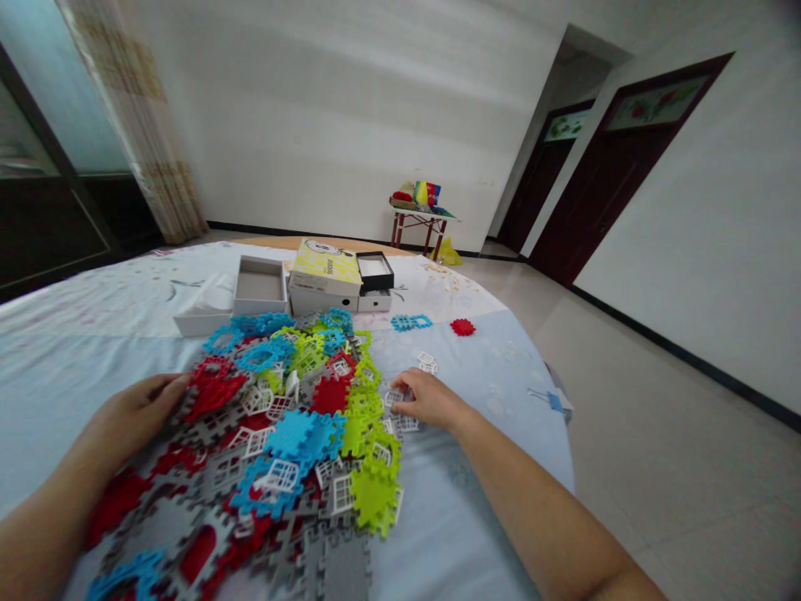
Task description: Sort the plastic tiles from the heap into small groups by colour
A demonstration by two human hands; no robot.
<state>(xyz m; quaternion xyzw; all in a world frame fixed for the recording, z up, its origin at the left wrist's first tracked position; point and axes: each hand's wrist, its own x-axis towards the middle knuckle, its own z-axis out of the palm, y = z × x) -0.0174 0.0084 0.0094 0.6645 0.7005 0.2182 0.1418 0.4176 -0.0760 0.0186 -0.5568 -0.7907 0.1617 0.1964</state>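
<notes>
A large heap of interlocking plastic building tiles (289, 436) in red, blue, green and grey covers the table in front of me. Small white lattice window pieces (343, 494) are mixed in. At the heap's left edge, my left hand (134, 421) has its thumb and fingers closed at a red toothed tile (216, 391); its grip is partly hidden. To the right of the heap, my right hand (429, 401) pinches a white lattice window piece (394, 398). More white pieces lie beside those fingers, one just beyond (428, 362).
Behind the heap stand a yellow-and-white shoebox (325, 271), an open white box (260, 284) and a small black-rimmed box (375, 269). Joined blue tiles (411, 322) and a red tile (463, 327) lie apart. The round table's cloth (501, 401) ends at the right.
</notes>
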